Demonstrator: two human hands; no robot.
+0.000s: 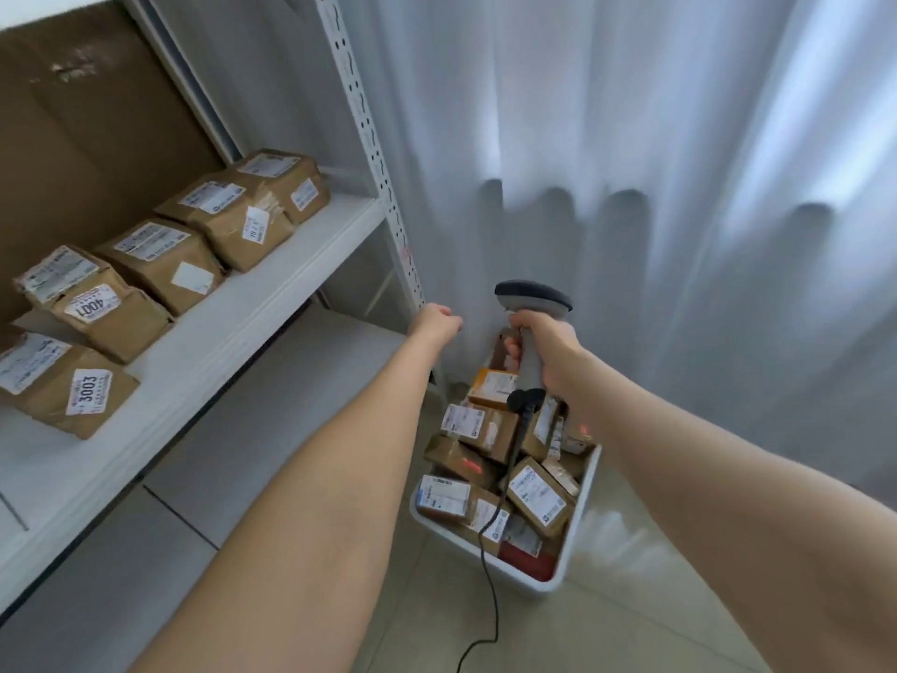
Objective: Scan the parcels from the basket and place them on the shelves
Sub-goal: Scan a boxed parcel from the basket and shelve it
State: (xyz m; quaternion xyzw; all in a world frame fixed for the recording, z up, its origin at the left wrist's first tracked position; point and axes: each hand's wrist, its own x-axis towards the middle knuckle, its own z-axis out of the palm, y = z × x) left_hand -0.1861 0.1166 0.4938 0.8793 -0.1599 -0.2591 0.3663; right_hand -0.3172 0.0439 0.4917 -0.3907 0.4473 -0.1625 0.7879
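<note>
Right hand [543,349] grips the scanner [531,303] by its handle above the basket [580,522] heaped with parcels [485,429]; left hand [437,323] is curled, holding nothing, beside the upright post [388,187]; boxed parcels [160,264] line the shelf's [272,293] back edge

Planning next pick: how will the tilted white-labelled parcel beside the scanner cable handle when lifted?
Probably stiff: the parcel looks like a taped cardboard box. Likely light, being small. It lies tilted on others in the basket, so neighbours may shift.

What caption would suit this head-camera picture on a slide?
Right hand holds a scanner over the parcel-filled basket; left hand extends beside the shelf.
</note>
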